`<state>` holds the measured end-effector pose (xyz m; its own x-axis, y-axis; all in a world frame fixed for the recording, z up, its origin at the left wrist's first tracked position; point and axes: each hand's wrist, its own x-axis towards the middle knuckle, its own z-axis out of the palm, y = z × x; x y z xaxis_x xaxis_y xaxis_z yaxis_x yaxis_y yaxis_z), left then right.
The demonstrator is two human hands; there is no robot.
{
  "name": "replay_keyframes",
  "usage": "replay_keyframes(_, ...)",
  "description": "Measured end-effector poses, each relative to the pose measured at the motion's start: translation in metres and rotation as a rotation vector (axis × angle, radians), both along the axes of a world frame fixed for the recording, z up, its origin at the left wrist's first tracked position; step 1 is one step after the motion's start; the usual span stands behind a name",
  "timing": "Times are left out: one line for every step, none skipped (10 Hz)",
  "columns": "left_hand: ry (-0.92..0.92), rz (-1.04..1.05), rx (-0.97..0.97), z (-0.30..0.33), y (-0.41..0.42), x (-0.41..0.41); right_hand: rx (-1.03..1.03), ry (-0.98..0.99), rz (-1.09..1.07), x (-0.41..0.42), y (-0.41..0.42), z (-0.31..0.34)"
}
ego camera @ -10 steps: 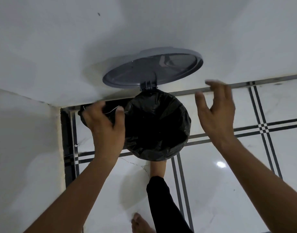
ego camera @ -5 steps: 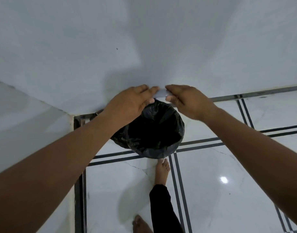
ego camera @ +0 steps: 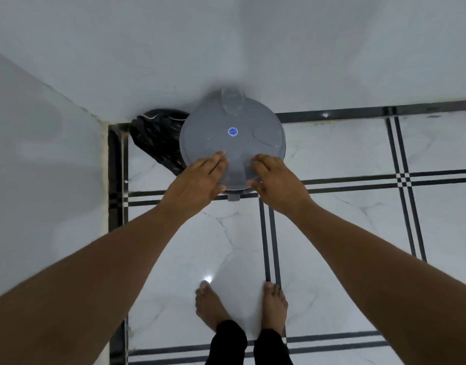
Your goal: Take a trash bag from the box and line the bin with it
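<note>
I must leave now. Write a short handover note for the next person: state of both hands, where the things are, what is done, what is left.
Left hand: open, fingers flat on the round grey plastic bin lid.
Right hand: open, resting flat on the same lid's near edge.
Lid lies down over the bin, in the corner by the white wall.
Black plastic trash bag: bunched out from under the lid on the left side.
Done: bag appears to be in the bin.
Left: perhaps tuck the loose bag; the box is not in view.
</note>
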<state>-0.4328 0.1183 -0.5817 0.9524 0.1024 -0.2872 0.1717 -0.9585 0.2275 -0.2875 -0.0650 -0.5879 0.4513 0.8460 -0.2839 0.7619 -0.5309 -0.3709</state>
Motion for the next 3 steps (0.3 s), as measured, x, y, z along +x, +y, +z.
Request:
replay_keyframes(0.235, 0.148, -0.083, 0.000, -0.017, -0.001, -0.120, 0.156, -0.162, -0.011, -0.005, -0.004)
replay_keyframes(0.328, 0.259, -0.101, 0.029, -0.016, 0.011, -0.198, 0.238, -0.211, -0.006, 0.008, 0.017)
replay_keyframes(0.334, 0.273, -0.109, 0.077, -0.016, 0.023, -0.256, 0.255, -0.181, 0.000, 0.022, 0.058)
